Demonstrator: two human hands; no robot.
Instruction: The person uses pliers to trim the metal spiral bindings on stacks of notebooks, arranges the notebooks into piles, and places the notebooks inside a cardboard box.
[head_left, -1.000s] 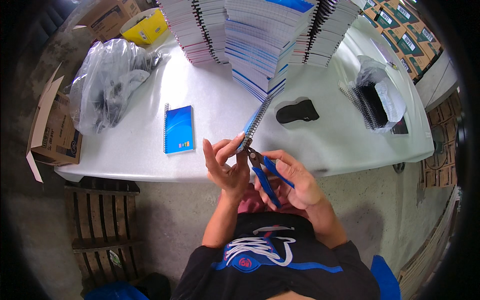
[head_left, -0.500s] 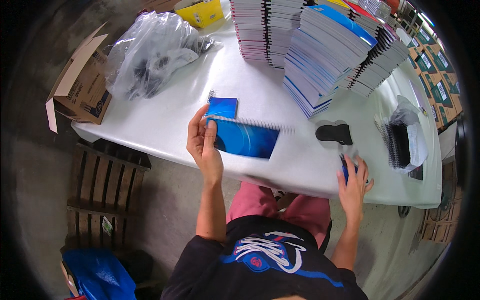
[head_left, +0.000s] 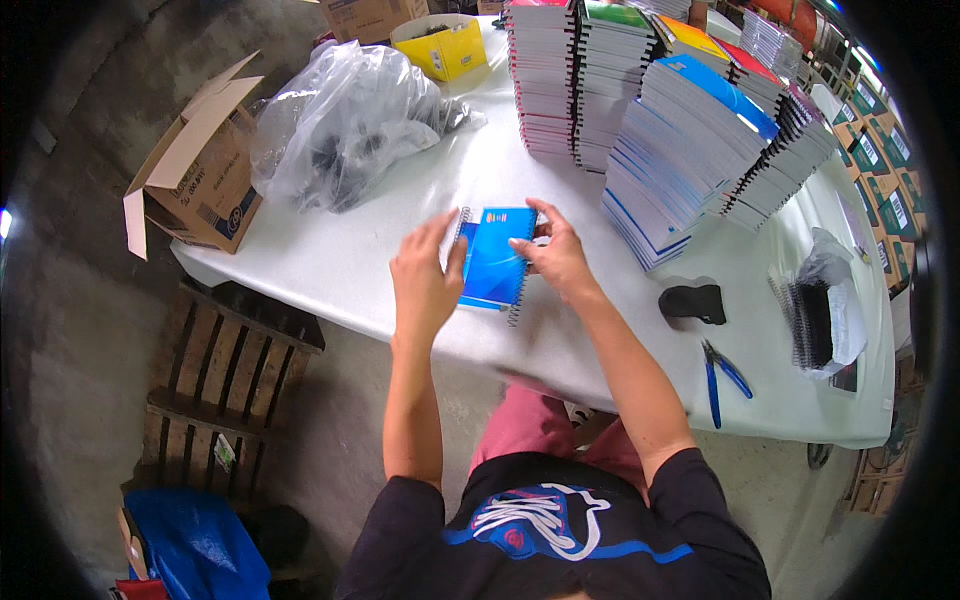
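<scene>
A small blue spiral notebook [head_left: 497, 255] is held upright in the picture, its metal coil along the right side. My right hand [head_left: 560, 258] pinches it at that coiled side, thumb on the cover. Beside its left edge is my left hand [head_left: 425, 270], fingers stretched and apart; whether the thumb touches the cover I cannot tell. Another small blue notebook [head_left: 467, 229] lies mostly hidden behind the first, with its coil showing. Blue-handled cutting pliers [head_left: 722, 382] rest on the table's right part, jaws pointing away. A black, rounded object [head_left: 691, 303] lies just beyond them.
Tall stacks of spiral notebooks [head_left: 680, 150] stand at the far right of the white-covered table [head_left: 400, 245]. A clear plastic bag [head_left: 340, 130], an open cardboard box [head_left: 205, 195] and a yellow box [head_left: 440, 48] are at the left. Black coils [head_left: 812, 320] lie in a bag at right.
My right hand has let go of the pliers and come over to grip the notebook. The notebook has turned, coil now on the right. My left hand has released its hold.
</scene>
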